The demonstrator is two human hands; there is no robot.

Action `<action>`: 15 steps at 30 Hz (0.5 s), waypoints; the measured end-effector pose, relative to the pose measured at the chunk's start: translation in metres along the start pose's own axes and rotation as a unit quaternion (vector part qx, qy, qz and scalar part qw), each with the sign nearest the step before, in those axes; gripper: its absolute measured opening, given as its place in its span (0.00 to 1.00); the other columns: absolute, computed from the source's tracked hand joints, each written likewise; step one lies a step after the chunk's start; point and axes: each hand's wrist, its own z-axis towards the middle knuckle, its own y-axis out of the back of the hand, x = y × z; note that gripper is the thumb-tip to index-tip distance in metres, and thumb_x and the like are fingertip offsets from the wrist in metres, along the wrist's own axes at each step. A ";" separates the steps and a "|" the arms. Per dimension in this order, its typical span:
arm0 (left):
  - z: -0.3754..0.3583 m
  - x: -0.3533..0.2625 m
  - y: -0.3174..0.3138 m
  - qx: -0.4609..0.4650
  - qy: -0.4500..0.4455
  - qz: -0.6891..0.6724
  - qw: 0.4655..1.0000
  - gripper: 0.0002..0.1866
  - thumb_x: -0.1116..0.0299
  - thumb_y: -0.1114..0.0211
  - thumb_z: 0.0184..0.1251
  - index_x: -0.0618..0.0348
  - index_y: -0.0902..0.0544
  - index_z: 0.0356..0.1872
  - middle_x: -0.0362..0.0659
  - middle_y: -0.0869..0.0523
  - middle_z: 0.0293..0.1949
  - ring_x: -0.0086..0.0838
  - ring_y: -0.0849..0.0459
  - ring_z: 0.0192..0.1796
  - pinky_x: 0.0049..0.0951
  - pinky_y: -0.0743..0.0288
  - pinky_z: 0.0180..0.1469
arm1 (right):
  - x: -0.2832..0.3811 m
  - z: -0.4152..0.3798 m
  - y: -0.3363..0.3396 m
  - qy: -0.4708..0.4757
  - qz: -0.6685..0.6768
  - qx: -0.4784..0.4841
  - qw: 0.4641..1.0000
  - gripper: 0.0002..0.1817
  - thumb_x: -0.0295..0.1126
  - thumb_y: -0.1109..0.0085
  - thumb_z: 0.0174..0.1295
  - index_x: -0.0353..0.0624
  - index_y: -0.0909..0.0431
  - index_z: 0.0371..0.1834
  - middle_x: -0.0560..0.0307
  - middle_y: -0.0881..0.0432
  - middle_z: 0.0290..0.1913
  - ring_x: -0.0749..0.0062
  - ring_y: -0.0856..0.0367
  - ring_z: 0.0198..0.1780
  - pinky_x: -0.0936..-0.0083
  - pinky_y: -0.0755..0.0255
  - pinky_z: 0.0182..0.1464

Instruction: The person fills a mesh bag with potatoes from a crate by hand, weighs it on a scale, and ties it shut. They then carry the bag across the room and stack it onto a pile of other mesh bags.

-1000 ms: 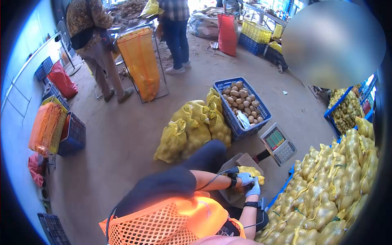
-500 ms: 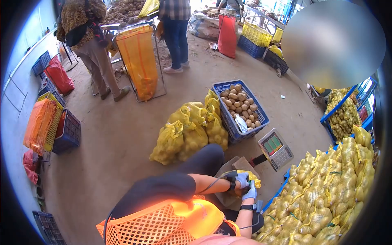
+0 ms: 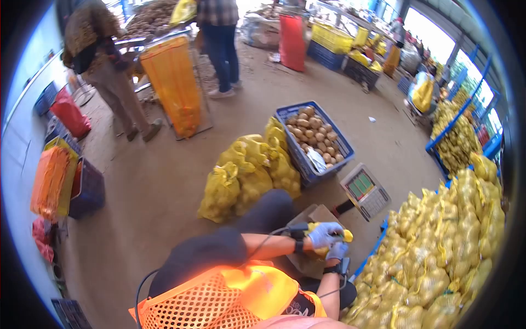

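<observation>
My left hand (image 3: pixel 325 234), in a pale glove, is closed on the gathered top of a yellow net bag (image 3: pixel 348 236). Just below it, my right hand (image 3: pixel 337 250) is also gloved and closed at the bag's neck. Part of the bag shows between and behind my hands, over the scale platform (image 3: pixel 323 215). The scale's display panel (image 3: pixel 365 192) stands beyond my hands. The exact finger positions are partly blurred.
Filled yellow net bags (image 3: pixel 249 164) stand ahead, beside a blue crate (image 3: pixel 350 156) of potatoes. A large heap of filled bags (image 3: pixel 427 252) lies at the right. Two people stand near an orange bag (image 3: pixel 174 82) on a frame. Stacked crates (image 3: pixel 90 186) are at the left.
The view has shifted slightly. My left hand has moved a little over the bag's neck, and my right hand is now lower beside it.
</observation>
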 end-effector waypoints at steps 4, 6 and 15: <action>-0.013 0.017 0.024 -0.086 0.171 -0.090 0.977 0.17 0.58 0.36 0.64 0.56 0.20 0.49 0.40 0.18 0.42 0.27 0.21 0.45 0.29 0.26 0.49 | 0.015 -0.006 -0.007 0.001 -0.217 -0.074 0.973 0.18 0.45 0.44 0.66 0.55 0.31 0.19 0.72 0.38 0.15 0.86 0.43 0.13 0.81 0.51 0.16; -0.020 0.067 0.042 -0.170 0.412 -0.271 0.853 0.22 0.45 0.45 0.68 0.50 0.21 0.51 0.39 0.19 0.46 0.29 0.23 0.48 0.34 0.27 0.48 | 0.013 -0.016 -0.009 0.083 -0.276 -0.035 0.957 0.17 0.42 0.43 0.65 0.51 0.29 0.19 0.71 0.34 0.16 0.85 0.40 0.14 0.80 0.48 0.15; -0.045 -0.044 -0.011 0.204 0.310 -0.311 0.875 0.29 0.42 0.56 0.67 0.44 0.27 0.63 0.40 0.24 0.62 0.39 0.27 0.64 0.52 0.36 0.65 | 0.241 -0.127 -0.084 0.158 0.002 0.085 0.984 0.03 0.30 0.47 0.68 0.43 0.26 0.38 0.69 0.30 0.28 0.87 0.34 0.29 0.85 0.37 0.33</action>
